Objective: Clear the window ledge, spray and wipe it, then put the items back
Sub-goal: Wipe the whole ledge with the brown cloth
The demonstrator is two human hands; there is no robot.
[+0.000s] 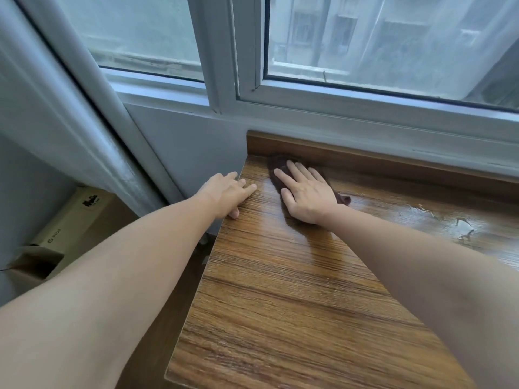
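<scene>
The wooden window ledge (280,276) stretches from the bottom of the view up to the window frame. A dark brown cloth (276,164) lies in the ledge's far left corner. My right hand (304,192) presses flat on the cloth with straight, spread fingers and covers most of it. My left hand (224,195) rests on the ledge's left edge, fingers laid on top and thumb down the side. Wet streaks (449,223) shine on the wood to the right.
A white window frame (337,113) and glass run along the back of the ledge. A grey wall and a slanted frame post (84,108) stand to the left. A cardboard box (64,231) sits on the floor below, left of the ledge.
</scene>
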